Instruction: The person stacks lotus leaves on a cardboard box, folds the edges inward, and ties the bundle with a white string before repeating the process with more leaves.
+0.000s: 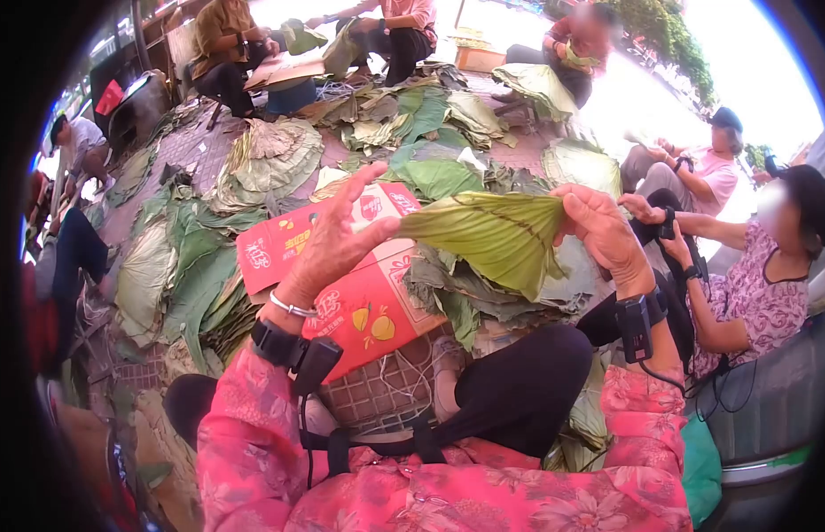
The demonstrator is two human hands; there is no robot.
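A folded green-yellow lotus leaf [496,232] with dark radiating veins stretches between my two hands, above a red cardboard box. Its right edge is pinched between the thumb and fingers of my right hand [598,226]. My left hand [341,235] has its fingers spread, and the leaf's narrow left end is right at the thumb tip. The flattened red box [363,306], printed with yellow fruit and white characters, lies in front of my knees. More lotus leaves [496,297] are heaped just beyond the box, below the held leaf.
Piles of dried lotus leaves [266,164] cover much of the brick paving ahead. Flat green leaves [199,275] lie to the left. A person in a patterned top [758,301] sits close on my right; several others sit around the piles. A blue tub [291,96] stands at the back.
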